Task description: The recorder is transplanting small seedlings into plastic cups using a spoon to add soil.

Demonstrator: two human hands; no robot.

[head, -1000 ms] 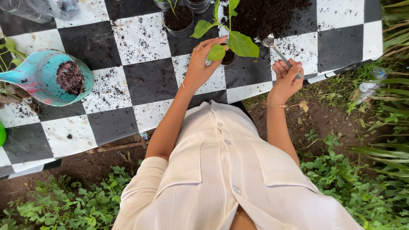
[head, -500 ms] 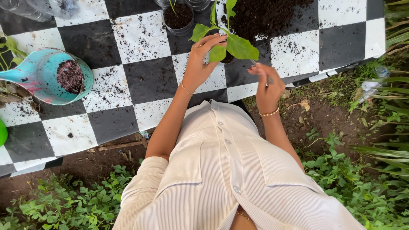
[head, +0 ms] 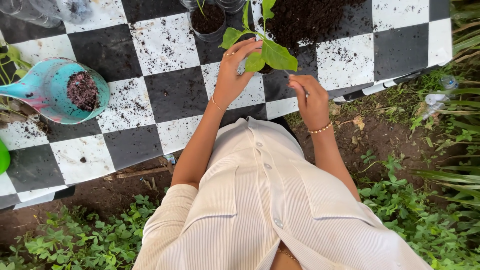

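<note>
head view: two hands (head: pixel 235 75), one seedling (head: pixel 265 50)

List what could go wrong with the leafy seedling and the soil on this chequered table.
1. The left hand holds the green leafy seedling up by its thin stem; a tighter grip might bend or snap it.
2. The right hand works close under the leaves and could tear one.
3. The loose dark soil heap is already scattered across the black-and-white chequered table cover; more may spill over the edge.
</note>
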